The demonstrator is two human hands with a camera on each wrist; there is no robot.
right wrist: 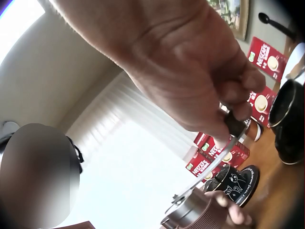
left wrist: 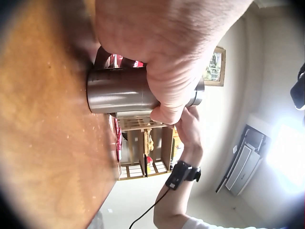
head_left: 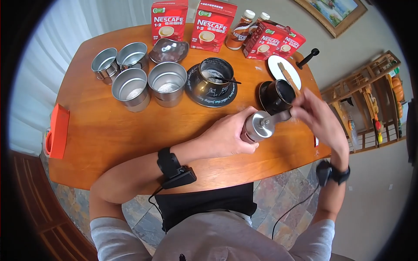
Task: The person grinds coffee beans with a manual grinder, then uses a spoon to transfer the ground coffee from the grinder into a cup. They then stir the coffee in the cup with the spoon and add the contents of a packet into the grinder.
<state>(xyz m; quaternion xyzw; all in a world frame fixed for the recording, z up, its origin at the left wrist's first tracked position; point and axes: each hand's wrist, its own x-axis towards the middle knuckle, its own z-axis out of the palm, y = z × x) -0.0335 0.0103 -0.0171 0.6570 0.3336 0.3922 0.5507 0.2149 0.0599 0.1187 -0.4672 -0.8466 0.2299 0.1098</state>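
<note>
My left hand grips a hand coffee grinder near the front edge of the table. The grinder has a steel top, and its brown-grey body stands right at the tabletop in the left wrist view. My right hand pinches the knob at the end of the crank arm, fingers curled round it and largely covering it. Just beyond the grinder, a black cup sits on a dark saucer. Left of that, a black-and-gold cup with a small black spoon rests on a lettered saucer.
Several steel cups stand at the left, beside a dark shiny dish. Red Nescafe boxes and bottles line the back. A white plate with a brush lies at right; an orange-red holder stands far left.
</note>
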